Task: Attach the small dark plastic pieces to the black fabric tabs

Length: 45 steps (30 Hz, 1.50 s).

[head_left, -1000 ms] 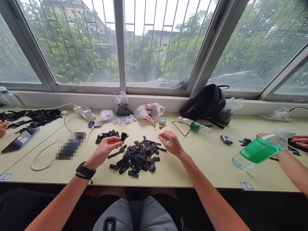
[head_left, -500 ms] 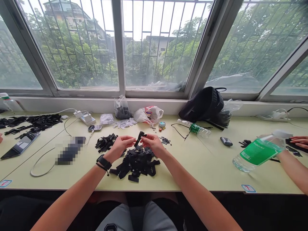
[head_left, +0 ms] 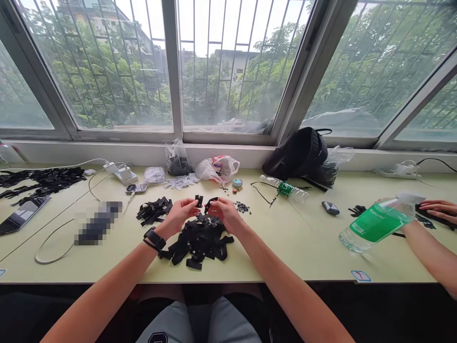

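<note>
Just above a heap of black fabric pieces (head_left: 200, 240), my left hand (head_left: 183, 213) pinches a short black strip (head_left: 199, 201). My right hand (head_left: 224, 213), a little to its right, has its fingers closed on another black strip (head_left: 210, 205). A narrow gap separates the two strips. Beside my left hand lies a smaller pile of black strips (head_left: 154, 210). Small dark round pieces (head_left: 243, 207) are scattered on the table to the right of my right hand.
On the table (head_left: 285, 252) stand a large green-labelled bottle (head_left: 380, 224) and, farther back, a smaller lying bottle (head_left: 285, 189). Glasses (head_left: 266, 194), a black bag (head_left: 298, 155), plastic bags (head_left: 217, 170) and a power strip (head_left: 124, 175) lie around. Another person's hand (head_left: 437, 209) is at right.
The black material between my hands was one joined shape; now each hand has a separate piece, with a gap between them. The whole view has shifted slightly.
</note>
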Each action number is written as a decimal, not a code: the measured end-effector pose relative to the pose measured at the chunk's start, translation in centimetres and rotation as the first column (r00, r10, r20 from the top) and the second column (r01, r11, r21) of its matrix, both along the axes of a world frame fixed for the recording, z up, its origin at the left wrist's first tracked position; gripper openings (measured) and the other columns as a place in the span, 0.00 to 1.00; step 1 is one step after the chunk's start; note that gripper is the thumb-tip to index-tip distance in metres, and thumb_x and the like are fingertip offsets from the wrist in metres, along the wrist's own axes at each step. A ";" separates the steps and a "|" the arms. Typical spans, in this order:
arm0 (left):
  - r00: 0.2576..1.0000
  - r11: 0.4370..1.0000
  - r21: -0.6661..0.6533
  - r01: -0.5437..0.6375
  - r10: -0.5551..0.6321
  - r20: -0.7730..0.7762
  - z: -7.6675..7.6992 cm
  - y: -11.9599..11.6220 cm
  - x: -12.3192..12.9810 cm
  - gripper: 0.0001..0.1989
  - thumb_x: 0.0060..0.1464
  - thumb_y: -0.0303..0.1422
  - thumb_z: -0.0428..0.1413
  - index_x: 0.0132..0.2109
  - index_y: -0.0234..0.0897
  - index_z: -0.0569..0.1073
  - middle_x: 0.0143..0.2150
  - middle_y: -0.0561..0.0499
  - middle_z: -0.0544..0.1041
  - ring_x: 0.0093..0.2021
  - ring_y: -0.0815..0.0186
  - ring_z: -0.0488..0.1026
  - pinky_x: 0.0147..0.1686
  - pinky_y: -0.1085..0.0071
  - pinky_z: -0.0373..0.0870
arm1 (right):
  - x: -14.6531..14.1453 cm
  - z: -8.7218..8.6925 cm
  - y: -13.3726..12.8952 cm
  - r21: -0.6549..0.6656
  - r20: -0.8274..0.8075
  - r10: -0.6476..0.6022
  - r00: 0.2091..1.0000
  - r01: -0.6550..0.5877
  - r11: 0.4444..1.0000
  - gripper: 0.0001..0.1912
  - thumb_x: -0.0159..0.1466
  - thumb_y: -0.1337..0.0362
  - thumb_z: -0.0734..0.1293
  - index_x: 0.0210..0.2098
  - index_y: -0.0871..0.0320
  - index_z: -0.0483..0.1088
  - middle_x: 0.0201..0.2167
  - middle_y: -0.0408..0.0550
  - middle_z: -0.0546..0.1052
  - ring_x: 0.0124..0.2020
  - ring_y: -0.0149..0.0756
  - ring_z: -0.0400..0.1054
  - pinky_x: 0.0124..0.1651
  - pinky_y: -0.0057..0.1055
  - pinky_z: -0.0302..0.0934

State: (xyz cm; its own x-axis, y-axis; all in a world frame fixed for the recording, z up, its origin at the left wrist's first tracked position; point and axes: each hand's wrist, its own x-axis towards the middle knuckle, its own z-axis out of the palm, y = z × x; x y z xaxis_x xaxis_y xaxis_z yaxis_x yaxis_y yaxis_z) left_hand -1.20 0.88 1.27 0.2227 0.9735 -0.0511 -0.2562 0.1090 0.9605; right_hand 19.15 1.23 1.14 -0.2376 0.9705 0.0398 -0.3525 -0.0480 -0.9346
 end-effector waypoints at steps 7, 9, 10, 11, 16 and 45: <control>0.992 0.996 -0.036 -0.079 0.082 0.098 0.9 -0.8 -1.2 0.22 0.42 0.35 0.74 0.42 0.32 0.76 0.42 0.42 0.83 0.43 0.61 0.81 0.51 0.65 0.76 | 0.5 0.2 0.2 -0.106 -0.011 0.031 0.999 -0.032 0.994 0.14 0.55 0.56 0.75 0.32 0.56 0.69 0.33 0.49 0.80 0.36 0.39 0.76 0.40 0.33 0.69; 0.991 0.996 -0.026 -0.090 0.093 0.092 0.9 -1.0 -1.4 0.22 0.41 0.34 0.74 0.42 0.32 0.76 0.43 0.42 0.83 0.44 0.61 0.81 0.52 0.64 0.76 | 0.5 0.2 0.2 -0.128 -0.009 0.052 0.999 -0.052 0.990 0.14 0.55 0.57 0.75 0.33 0.55 0.68 0.33 0.48 0.80 0.35 0.37 0.76 0.40 0.33 0.70; 0.992 0.996 -0.018 -0.090 0.091 0.082 1.0 -1.1 -1.5 0.22 0.41 0.33 0.74 0.42 0.33 0.76 0.43 0.42 0.83 0.44 0.61 0.81 0.53 0.64 0.75 | 0.4 0.1 0.2 -0.134 -0.005 0.064 0.998 -0.064 0.989 0.14 0.54 0.58 0.75 0.33 0.56 0.68 0.33 0.48 0.79 0.35 0.37 0.75 0.40 0.33 0.70; 0.994 0.996 -0.006 -0.088 0.088 0.067 1.0 -1.2 -1.5 0.22 0.41 0.34 0.74 0.42 0.33 0.77 0.43 0.42 0.83 0.45 0.61 0.81 0.53 0.63 0.75 | 0.4 0.1 0.1 -0.136 -0.003 0.077 0.997 -0.077 0.988 0.13 0.54 0.59 0.74 0.33 0.56 0.68 0.33 0.48 0.79 0.35 0.36 0.74 0.40 0.33 0.70; 0.998 0.995 0.090 -0.041 0.045 -0.049 1.3 -1.5 -1.0 0.25 0.41 0.36 0.74 0.47 0.33 0.79 0.46 0.40 0.83 0.46 0.58 0.80 0.53 0.61 0.73 | 0.2 0.0 0.1 -0.116 0.008 0.121 0.993 -0.119 0.986 0.13 0.55 0.62 0.71 0.37 0.55 0.67 0.29 0.42 0.72 0.29 0.31 0.67 0.35 0.30 0.66; 0.973 0.950 0.304 0.067 0.006 -0.231 0.1 0.2 1.6 0.15 0.55 0.37 0.60 0.47 0.36 0.80 0.49 0.43 0.81 0.47 0.58 0.78 0.50 0.63 0.74 | -0.2 -0.2 -0.6 0.617 0.547 -0.398 0.737 -0.034 0.786 0.12 0.64 0.53 0.68 0.36 0.54 0.74 0.29 0.44 0.72 0.30 0.36 0.62 0.35 0.32 0.56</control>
State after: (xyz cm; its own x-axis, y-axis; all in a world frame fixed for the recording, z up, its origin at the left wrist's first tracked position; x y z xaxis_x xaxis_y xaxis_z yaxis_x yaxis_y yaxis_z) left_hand 0.39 1.11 1.35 0.2702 0.9423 0.1975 -0.0290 -0.1971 0.9800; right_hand 18.98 0.60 0.95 -0.2349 0.8383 0.4919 0.3727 0.5451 -0.7510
